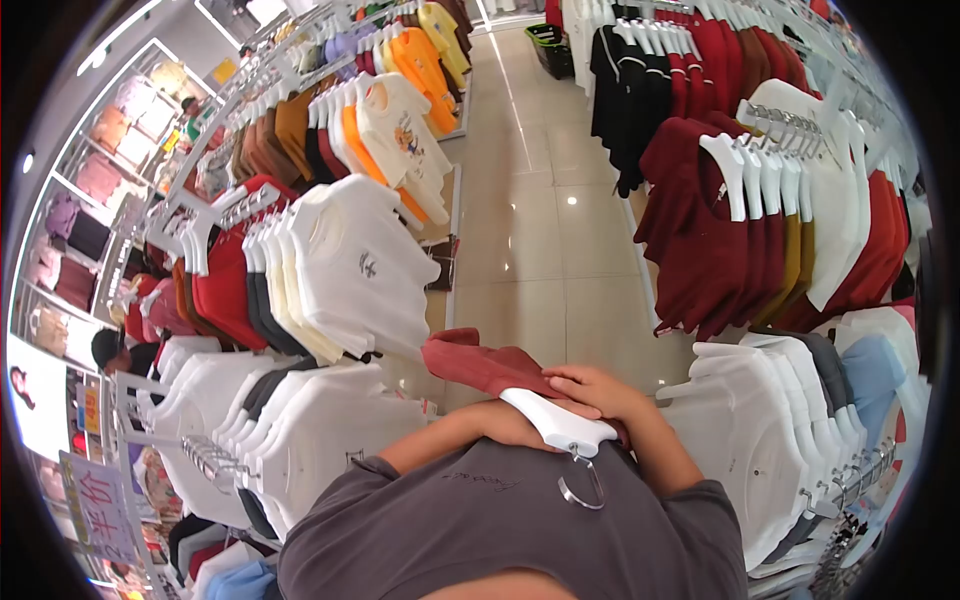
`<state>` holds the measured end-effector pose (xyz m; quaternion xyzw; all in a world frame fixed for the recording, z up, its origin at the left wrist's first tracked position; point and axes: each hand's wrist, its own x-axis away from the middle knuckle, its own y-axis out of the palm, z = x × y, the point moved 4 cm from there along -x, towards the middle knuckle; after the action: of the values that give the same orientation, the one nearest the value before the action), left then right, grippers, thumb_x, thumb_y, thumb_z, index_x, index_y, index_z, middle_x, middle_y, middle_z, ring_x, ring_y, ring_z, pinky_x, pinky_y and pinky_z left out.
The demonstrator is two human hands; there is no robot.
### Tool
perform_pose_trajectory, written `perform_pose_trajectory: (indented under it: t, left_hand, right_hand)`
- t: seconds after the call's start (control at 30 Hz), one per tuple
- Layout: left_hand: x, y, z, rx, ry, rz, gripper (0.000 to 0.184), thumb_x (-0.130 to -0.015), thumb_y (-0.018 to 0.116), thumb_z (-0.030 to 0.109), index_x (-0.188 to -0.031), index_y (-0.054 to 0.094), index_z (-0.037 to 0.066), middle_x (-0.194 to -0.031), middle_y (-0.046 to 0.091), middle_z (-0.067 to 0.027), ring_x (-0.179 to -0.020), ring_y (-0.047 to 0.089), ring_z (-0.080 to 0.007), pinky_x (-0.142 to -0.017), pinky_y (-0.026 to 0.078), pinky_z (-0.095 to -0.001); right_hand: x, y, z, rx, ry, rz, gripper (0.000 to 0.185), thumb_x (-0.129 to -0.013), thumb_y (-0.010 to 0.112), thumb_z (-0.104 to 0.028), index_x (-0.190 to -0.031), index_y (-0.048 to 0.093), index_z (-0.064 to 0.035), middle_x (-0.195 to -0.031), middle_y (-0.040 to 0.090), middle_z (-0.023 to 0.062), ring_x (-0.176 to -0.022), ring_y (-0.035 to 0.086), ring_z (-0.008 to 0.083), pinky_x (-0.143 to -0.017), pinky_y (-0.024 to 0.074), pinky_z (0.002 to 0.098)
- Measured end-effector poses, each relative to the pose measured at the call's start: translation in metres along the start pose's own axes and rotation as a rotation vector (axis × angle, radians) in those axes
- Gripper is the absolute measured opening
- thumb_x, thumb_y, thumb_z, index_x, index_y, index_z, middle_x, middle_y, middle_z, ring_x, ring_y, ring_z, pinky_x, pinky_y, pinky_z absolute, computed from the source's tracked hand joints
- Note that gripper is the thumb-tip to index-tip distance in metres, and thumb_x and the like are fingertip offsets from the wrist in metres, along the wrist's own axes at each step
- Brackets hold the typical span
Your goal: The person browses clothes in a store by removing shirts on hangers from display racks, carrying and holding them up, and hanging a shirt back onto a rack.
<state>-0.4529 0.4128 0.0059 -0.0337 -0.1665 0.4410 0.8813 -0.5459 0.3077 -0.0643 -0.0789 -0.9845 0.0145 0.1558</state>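
A white hanger with a metal hook lies against my chest, its hook pointing back toward me. A dusty-red garment extends forward from it, with one sleeve-like end to the left. My right hand reaches in from the right, its fingers bent over the garment at the hanger's far side. Coming across from the left, my left hand is tucked against the hanger and garment. The hanger and cloth hide its fingers.
White tops hang on a rack close at left, more white tops at right. Dark red shirts hang farther right, and a white printed T-shirt farther left. A tiled aisle runs ahead toward a black basket.
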Motion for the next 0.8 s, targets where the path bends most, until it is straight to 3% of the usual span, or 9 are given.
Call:
perform_pose_trajectory:
  t: [0.03,0.07,0.4,0.47,0.7,0.8]
  left_hand:
    - [-0.006,-0.002,0.002,0.007,0.012,-0.033,0.06,-0.091,0.06,0.024,-0.146,0.039,0.011,-0.148,0.041,-0.0081,-0.135,0.04,-0.0221,-0.111,0.031,-0.0323]
    - [-0.011,-0.005,0.001,0.04,0.013,-0.01,0.064,-0.087,0.068,0.023,-0.144,0.041,0.012,-0.14,0.05,-0.0088,-0.129,0.047,-0.0221,-0.108,0.035,-0.0327]
    - [-0.046,-0.045,-0.011,0.049,0.091,-0.176,0.061,-0.088,0.067,0.025,-0.143,0.043,0.01,-0.141,0.05,-0.0093,-0.13,0.046,-0.023,-0.109,0.034,-0.0327]
    - [-0.049,-0.058,-0.016,0.078,0.125,-0.201,0.061,-0.088,0.068,0.025,-0.142,0.045,0.01,-0.14,0.051,-0.0096,-0.129,0.047,-0.0231,-0.108,0.035,-0.0325]
    - [-0.054,-0.136,-0.037,0.102,0.152,-0.269,0.06,-0.088,0.068,0.025,-0.141,0.046,0.012,-0.139,0.052,-0.0101,-0.128,0.047,-0.0224,-0.107,0.036,-0.0322]
    - [-0.042,-0.183,-0.041,0.104,0.178,-0.275,0.059,-0.089,0.067,0.025,-0.14,0.046,0.007,-0.138,0.053,-0.0115,-0.128,0.047,-0.0222,-0.107,0.035,-0.0312]
  right_hand:
    - [0.007,-0.004,0.008,-0.029,0.048,0.042,0.044,-0.099,0.05,-0.03,-0.131,0.054,0.0003,-0.125,0.06,0.0155,-0.115,0.055,0.0216,-0.098,0.0428,0.0313]
    - [0.01,-0.009,0.014,-0.025,0.01,0.075,0.045,-0.099,0.05,-0.031,-0.13,0.054,0.0007,-0.124,0.06,0.0156,-0.114,0.056,0.0221,-0.098,0.043,0.0312]
    - [0.01,-0.038,0.038,0.018,0.08,0.355,0.046,-0.097,0.052,-0.032,-0.127,0.056,0.0023,-0.119,0.063,0.0177,-0.109,0.059,0.0251,-0.094,0.0457,0.0337]
    - [0.001,-0.043,0.046,0.016,0.126,0.382,0.05,-0.093,0.055,-0.039,-0.125,0.059,-0.0001,-0.122,0.063,0.0183,-0.111,0.061,0.0287,-0.094,0.0464,0.0356]
    - [-0.049,-0.071,0.023,0.01,0.214,0.476,0.047,-0.094,0.055,-0.038,-0.125,0.059,-0.0019,-0.119,0.064,0.0172,-0.109,0.061,0.0276,-0.094,0.0463,0.0347]
    - [-0.098,-0.082,0.015,-0.051,0.213,0.424,0.046,-0.095,0.054,-0.037,-0.124,0.06,-0.002,-0.116,0.065,0.0166,-0.107,0.062,0.027,-0.093,0.0465,0.0341]
